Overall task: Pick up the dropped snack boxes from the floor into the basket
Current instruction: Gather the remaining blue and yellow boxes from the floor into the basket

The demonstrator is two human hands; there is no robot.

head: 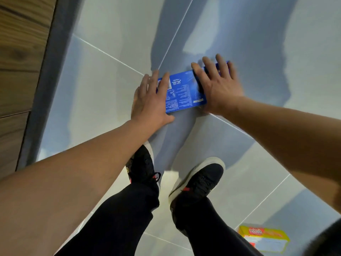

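Note:
A flat blue snack box point(182, 91) with white print lies on the grey tiled floor ahead of my feet. My left hand point(150, 100) rests on its left end, fingers spread over the edge. My right hand point(217, 84) lies over its right end, fingers apart, the thumb side hidden at the box's near edge. Both hands touch the box, which seems to lie flat on the floor between them. A second box, yellow with a red logo point(263, 238), lies on the floor at the bottom right. No basket shows in this view.
My two black shoes point(199, 180) with white soles stand just behind the blue box. A wooden cabinet side point(20, 71) with a dark base strip runs along the left. Glossy grey tiles point(258, 34) stretch ahead and to the right.

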